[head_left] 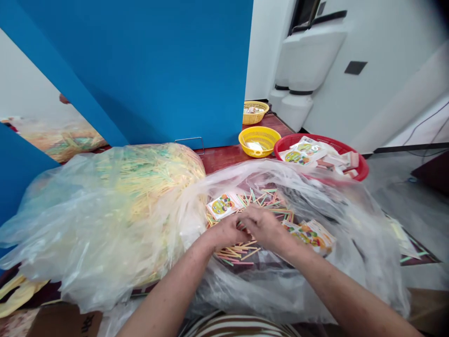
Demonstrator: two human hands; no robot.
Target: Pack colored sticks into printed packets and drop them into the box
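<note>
My left hand (228, 231) and my right hand (266, 228) meet, fingers bunched, just above a loose pile of thin multicoloured sticks (252, 203). The pile lies inside a clear plastic bag (308, 292). Whether either hand pinches any sticks is hidden by the fingers. A printed paper packet (223, 206) rests on the sticks left of my hands, and more printed packets (310, 236) lie to their right. A bulging clear bag packed with pale yellow and green sticks (140, 187) lies to the left.
A red basket (354, 161) holding printed packets and a yellow basket (258, 140) stand on a reddish wooden table (224, 159) beyond the bags. A smaller yellow basket (255, 112) sits farther back. A blue partition (157, 70) rises behind a thin wire frame (189, 145).
</note>
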